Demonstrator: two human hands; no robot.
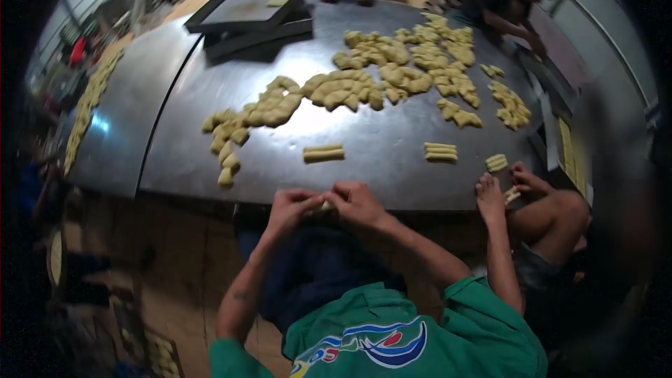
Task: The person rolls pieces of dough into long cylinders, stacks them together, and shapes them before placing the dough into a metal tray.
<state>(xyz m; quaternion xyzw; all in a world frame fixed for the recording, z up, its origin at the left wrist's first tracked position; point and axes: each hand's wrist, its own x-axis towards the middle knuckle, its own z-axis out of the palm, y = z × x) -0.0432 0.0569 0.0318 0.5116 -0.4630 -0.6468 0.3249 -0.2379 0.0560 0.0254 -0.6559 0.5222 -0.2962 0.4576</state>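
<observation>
At the near edge of the metal table (273, 154), my left hand (290, 208) and my right hand (355, 203) meet with fingers closed on one small piece of dough (326, 206). Most of that piece is covered by my fingers. Just beyond them lies a short stack of rolled dough sticks (323, 152). Loose dough lumps (227, 157) trail down the table to the left of my hands, joining a long band of pale yellow dough (343, 89) across the middle.
More dough sticks (441, 152) lie to the right, and a third group (496, 162) sits by a co-worker's hands (492, 194). Black-rimmed trays (203, 21) are stacked at the back left. Two other people are at the far side. A dough strip (89, 108) lines the left edge.
</observation>
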